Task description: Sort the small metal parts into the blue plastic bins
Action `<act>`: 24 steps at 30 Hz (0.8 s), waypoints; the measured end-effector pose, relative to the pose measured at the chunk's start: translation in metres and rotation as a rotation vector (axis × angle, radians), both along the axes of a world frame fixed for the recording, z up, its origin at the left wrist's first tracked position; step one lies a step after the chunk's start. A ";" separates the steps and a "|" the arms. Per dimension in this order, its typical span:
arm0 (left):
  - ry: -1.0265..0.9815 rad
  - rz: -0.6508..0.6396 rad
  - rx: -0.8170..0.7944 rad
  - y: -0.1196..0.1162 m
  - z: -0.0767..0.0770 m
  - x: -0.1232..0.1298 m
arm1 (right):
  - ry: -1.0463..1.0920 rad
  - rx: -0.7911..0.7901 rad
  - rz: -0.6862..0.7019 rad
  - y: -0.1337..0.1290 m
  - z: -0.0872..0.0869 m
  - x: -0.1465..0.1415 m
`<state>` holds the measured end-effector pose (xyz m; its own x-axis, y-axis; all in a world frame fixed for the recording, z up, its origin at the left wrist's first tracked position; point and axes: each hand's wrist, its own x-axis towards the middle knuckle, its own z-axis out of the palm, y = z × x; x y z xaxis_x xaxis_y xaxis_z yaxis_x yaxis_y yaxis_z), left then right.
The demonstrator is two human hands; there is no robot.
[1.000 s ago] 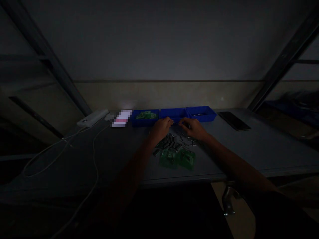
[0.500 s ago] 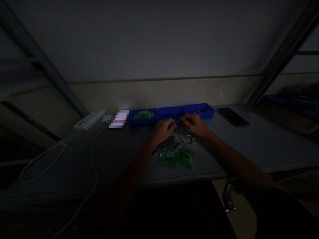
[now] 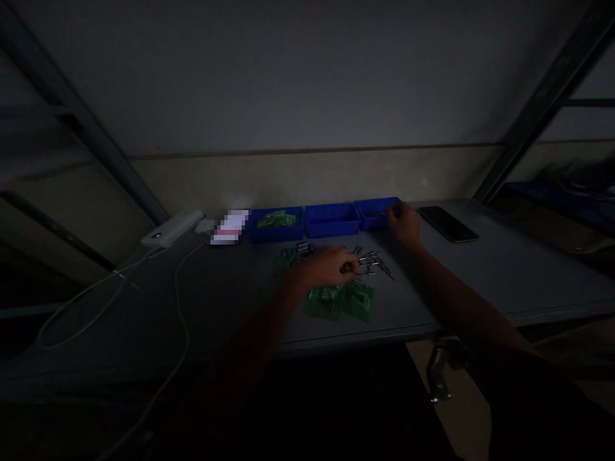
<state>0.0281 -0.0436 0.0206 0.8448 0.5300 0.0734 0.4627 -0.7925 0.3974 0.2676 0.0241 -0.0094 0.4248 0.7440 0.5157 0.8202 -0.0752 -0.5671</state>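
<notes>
My left hand is over the loose parts on the table, fingers curled and fingertips at a cluster of thin metal pins. One pin seems to be in its grip. At the right-hand blue bin, my right hand reaches over the rim with its fingers pinched together. What that pinch holds is too dark to make out; a thin metal piece shows beside the fingertips. Short metal cylinders lie behind my left hand, which hides part of the pile. Small green packets lie in front of it.
The middle blue bin and the left blue bin, which contains green packets, stand along the back. A lit phone and a white device with cables are on the left. A dark phone lies at right.
My hands were together in front of the middle bin and are now apart. The right one has moved right to the right-hand bin; the left has come down toward the metal pins.
</notes>
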 end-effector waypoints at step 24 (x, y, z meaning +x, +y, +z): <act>0.138 -0.112 0.278 -0.009 0.003 0.003 | 0.052 0.067 0.416 -0.016 0.008 -0.031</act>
